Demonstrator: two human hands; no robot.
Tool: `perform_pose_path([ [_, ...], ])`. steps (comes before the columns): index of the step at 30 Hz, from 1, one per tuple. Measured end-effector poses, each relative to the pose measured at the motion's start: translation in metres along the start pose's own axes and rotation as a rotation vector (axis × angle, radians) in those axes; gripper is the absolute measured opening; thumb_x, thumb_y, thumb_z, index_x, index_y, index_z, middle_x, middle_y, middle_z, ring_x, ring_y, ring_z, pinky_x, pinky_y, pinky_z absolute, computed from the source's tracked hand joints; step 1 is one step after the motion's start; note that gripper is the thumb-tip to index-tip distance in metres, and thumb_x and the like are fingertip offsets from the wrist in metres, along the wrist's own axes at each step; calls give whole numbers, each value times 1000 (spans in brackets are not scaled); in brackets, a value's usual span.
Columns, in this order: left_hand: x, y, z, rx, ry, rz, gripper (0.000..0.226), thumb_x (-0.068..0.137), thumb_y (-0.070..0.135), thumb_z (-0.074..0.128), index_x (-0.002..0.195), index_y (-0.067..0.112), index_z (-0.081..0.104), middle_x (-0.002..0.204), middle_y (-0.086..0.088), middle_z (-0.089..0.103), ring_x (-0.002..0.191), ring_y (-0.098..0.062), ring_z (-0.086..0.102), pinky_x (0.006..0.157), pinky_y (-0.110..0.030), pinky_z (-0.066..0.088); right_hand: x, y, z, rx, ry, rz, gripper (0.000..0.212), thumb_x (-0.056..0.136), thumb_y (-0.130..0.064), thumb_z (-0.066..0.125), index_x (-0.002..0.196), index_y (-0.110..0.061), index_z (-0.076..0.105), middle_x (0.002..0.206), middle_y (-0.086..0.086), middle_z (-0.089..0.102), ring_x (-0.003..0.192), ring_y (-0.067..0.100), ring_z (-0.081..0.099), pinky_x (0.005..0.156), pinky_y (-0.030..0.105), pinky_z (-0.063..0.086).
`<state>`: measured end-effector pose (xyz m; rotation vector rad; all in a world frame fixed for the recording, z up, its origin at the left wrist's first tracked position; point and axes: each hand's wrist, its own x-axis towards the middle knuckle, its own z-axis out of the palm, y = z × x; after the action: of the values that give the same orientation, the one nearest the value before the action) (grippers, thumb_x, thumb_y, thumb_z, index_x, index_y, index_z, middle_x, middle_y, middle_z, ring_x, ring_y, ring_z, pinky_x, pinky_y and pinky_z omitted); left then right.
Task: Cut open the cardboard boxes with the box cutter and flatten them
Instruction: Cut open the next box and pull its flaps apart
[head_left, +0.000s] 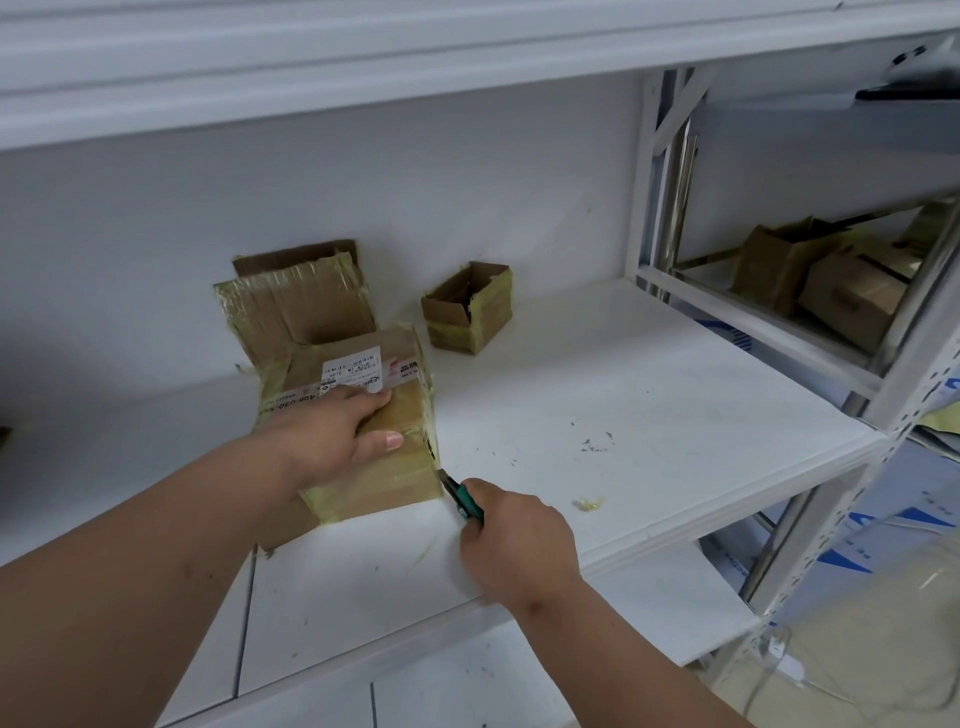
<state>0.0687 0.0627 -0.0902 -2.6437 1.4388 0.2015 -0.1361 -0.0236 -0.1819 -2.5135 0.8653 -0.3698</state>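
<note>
A taped brown cardboard box (384, 467) with a white shipping label lies on the white shelf (649, 415). My left hand (327, 436) presses down on its top, fingers spread and thumb along the near side. My right hand (514, 540) grips a green box cutter (464, 499), whose blade tip touches the box's lower right corner. Behind it a larger taped box (296, 306) leans against the wall with its flaps up. A small open box (467, 309) stands farther right.
The shelf's front edge runs diagonally just below my right hand. A bit of tape scrap (589, 503) lies on the shelf. To the right, a white metal rack (779, 322) holds more cardboard boxes (831, 280). Tiled floor shows below.
</note>
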Motion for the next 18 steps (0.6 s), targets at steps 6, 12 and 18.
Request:
perform_pose_path([
  [6, 2, -1, 0, 12, 21, -4, 75, 88, 74, 32, 153, 38, 20, 160, 4, 24, 144, -22, 29, 113, -40, 34, 2, -3, 4, -3, 80, -28, 27, 86, -12, 41, 106, -27, 51, 65, -3, 43, 66, 29, 47, 56, 33, 25],
  [12, 3, 2, -4, 27, 18, -6, 73, 89, 73, 32, 153, 38, 20, 161, 4, 21, 145, -23, 27, 114, -39, 32, 7, -7, 3, 22, 103, -35, 31, 86, -12, 40, 111, -29, 51, 66, -3, 44, 63, 27, 48, 56, 32, 28],
  [18, 2, 9, -5, 62, 17, -15, 72, 90, 72, 30, 153, 40, 19, 160, 4, 23, 144, -24, 28, 112, -39, 34, 11, -16, 5, 88, 34, 21, 18, 84, -9, 40, 95, -21, 46, 65, -3, 44, 62, 23, 45, 50, 30, 31],
])
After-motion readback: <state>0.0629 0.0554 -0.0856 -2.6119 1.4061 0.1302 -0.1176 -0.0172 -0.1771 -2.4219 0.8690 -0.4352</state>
